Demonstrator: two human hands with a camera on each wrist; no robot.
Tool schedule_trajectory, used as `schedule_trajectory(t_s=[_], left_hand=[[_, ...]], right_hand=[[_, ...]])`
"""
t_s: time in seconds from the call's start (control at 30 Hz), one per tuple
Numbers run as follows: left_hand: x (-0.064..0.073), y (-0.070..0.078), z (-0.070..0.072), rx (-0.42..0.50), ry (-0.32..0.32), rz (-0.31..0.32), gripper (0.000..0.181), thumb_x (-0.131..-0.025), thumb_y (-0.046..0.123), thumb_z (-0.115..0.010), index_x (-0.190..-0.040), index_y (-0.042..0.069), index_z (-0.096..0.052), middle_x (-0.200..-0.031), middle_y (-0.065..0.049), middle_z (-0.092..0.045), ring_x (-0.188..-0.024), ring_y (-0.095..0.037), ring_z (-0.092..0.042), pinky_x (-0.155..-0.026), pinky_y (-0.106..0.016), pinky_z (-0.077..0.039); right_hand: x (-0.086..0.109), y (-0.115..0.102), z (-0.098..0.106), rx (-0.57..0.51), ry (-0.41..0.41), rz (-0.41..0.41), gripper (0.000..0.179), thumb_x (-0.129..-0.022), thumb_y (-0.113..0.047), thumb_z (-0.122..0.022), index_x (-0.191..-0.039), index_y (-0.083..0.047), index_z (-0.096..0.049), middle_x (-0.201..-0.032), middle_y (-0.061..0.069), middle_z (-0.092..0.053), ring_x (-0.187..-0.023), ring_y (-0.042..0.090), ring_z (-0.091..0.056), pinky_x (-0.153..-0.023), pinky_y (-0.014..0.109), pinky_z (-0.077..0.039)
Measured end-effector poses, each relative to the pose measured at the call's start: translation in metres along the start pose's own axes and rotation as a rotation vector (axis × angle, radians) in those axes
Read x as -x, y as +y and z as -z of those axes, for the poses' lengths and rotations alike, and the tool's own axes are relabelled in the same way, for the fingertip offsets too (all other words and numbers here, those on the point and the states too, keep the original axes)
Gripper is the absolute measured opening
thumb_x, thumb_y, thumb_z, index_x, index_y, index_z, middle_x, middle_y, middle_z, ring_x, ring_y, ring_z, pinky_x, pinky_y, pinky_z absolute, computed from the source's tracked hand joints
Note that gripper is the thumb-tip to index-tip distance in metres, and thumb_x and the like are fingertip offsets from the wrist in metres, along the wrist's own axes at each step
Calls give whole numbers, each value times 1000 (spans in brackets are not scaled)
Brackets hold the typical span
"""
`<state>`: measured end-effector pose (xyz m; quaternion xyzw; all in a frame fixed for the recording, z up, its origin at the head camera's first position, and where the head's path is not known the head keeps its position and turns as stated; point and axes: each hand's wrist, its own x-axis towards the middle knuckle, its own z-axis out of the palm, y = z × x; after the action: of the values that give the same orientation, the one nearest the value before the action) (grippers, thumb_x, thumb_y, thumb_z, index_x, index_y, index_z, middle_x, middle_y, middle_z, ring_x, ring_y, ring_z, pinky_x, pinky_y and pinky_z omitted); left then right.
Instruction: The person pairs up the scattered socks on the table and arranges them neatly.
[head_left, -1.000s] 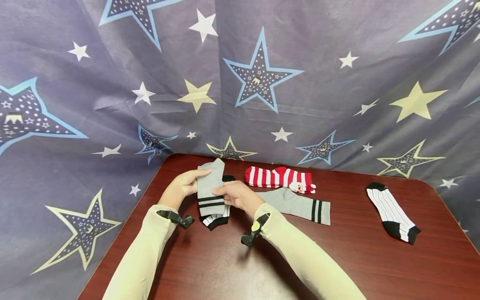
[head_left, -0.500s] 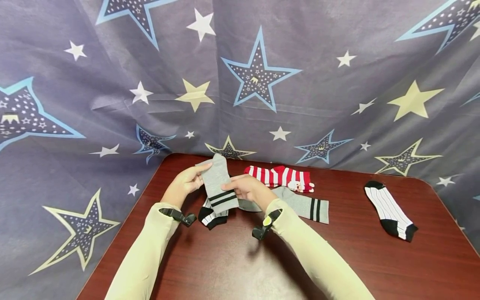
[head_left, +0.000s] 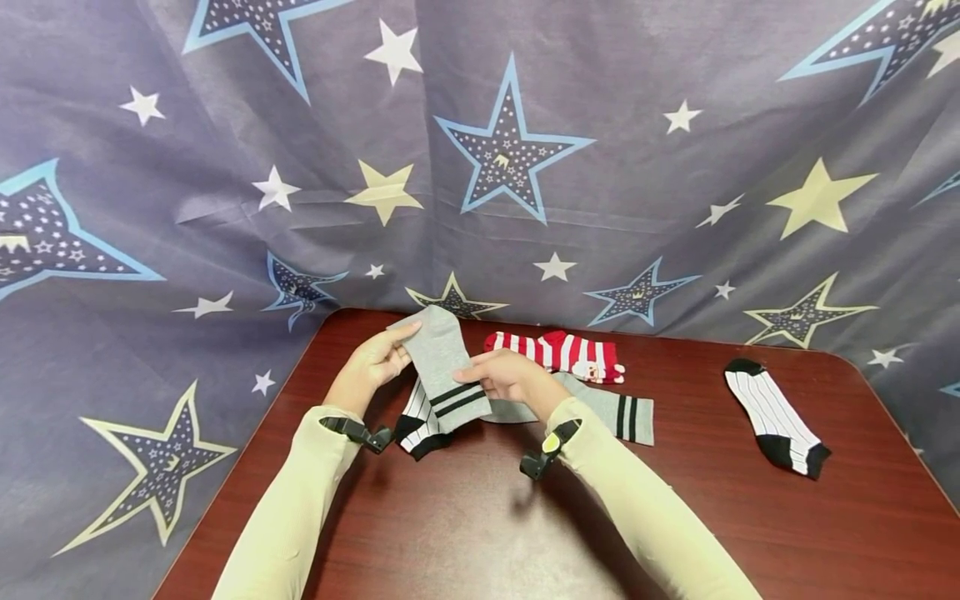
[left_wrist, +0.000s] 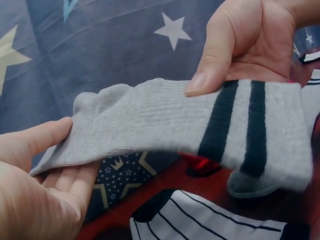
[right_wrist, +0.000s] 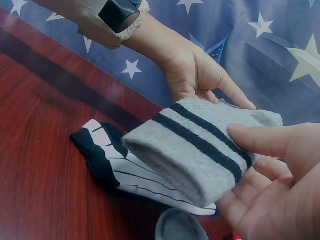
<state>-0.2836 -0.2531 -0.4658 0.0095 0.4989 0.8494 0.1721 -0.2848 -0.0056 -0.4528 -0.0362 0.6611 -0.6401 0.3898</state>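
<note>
Fingers of the left hand [head_left: 367,371] pinch the foot end of a gray crew sock [head_left: 441,354], while those of the right hand [head_left: 513,379] grasp it near its two black stripes, thumb in front and the others behind. Held clear of the surface [head_left: 472,517], the sock tilts so its striped cuff hangs low toward the right hand, its opening slightly agape in the right wrist view.

Beneath it lies a pinstriped ankle sock [head_left: 419,417], partly covered in the head view. A second gray sock [head_left: 598,404] lies beyond the right wrist, in front of a red-and-white Santa sock [head_left: 555,352]; another black-and-white ankle sock [head_left: 776,417] rests well apart at the right.

The left hold looks light, so a slackening there would likely let the soft foot end droop and crease. Lowered straight down, the crew sock could land across the pinstriped one and bunch. With the right hand so near the second gray sock, a low sweep could drag that one askew.
</note>
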Motion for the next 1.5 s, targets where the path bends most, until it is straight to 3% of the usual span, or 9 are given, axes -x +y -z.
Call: schedule_trajectory(t_s=[0.07, 0.13, 0.47, 0.67, 0.73, 0.87, 1.03, 1.27, 1.5], left_hand=[[-4, 4, -5, 209, 68, 100, 33, -108, 5, -45, -96, 8, -76, -86, 0, -74, -79, -5, -65, -77, -17, -54], [-6, 6, -7, 245, 82, 121, 31, -108, 5, -46, -96, 7, -75, -93, -1, -76, -87, -9, -69, -83, -23, -57], [-8, 2, -6, 221, 17, 60, 28, -107, 1, -46, -109, 7, -73, -108, -4, -77, -102, -13, -72, -93, -29, -58], [2, -7, 1, 75, -101, -102, 40, -108, -5, -29, -125, 4, -64, -117, -2, -73, -110, -11, -69, -96, -28, -56], [2, -7, 1, 98, -94, -96, 40, -108, -6, -30, -123, 4, -66, -116, -3, -73, -109, -12, -69, -95, -28, -57], [-6, -3, -3, 261, -16, 17, 34, -108, -4, -38, -111, 6, -71, -109, -6, -76, -104, -16, -71, -92, -31, -58], [-11, -1, -7, 251, 36, 19, 34, -107, -5, -40, -105, 8, -71, -103, -5, -76, -99, -14, -72, -89, -30, -59], [-11, -2, -7, 286, 35, -11, 33, -105, -8, -40, -105, 7, -69, -102, -6, -77, -99, -14, -73, -89, -31, -60], [-10, -3, -4, 281, -27, 5, 36, -105, -9, -37, -104, 5, -70, -103, -7, -77, -100, -15, -73, -92, -32, -59]], right_hand=[[2, 1, 2, 4, 1, 1, 37, -98, -7, -65, -133, 2, -59, -91, -1, -73, -90, 13, -70, -90, 34, -57], [3, 2, 4, -1, 1, 3, 35, -98, -8, -65, -131, 1, -60, -90, -1, -73, -89, 14, -70, -86, 33, -58], [9, 5, 21, -9, -14, 29, 13, -98, -5, -63, -112, -4, -63, -86, -2, -72, -82, 10, -69, -76, 27, -57], [13, 8, 31, -8, -9, 33, 10, -98, -4, -62, -107, -5, -65, -87, -2, -71, -81, 9, -69, -75, 26, -57], [15, 10, 33, 0, -14, 35, 10, -99, -5, -62, -108, -5, -65, -88, -2, -71, -82, 9, -68, -75, 26, -57], [16, 13, 37, -1, -19, 32, 12, -99, -4, -61, -110, -5, -65, -87, -4, -71, -82, 9, -68, -77, 26, -56], [16, 18, 43, -19, -29, 22, 14, -99, -3, -59, -112, -5, -63, -87, -4, -72, -83, 10, -69, -77, 28, -57], [20, 20, 51, -47, -28, 17, 10, -100, -4, -59, -98, -10, -67, -86, -1, -73, -80, 10, -69, -74, 26, -59], [26, 21, 63, -81, -25, 37, 15, -101, -5, -57, -94, -13, -68, -85, -2, -74, -81, 11, -70, -74, 27, -59]])
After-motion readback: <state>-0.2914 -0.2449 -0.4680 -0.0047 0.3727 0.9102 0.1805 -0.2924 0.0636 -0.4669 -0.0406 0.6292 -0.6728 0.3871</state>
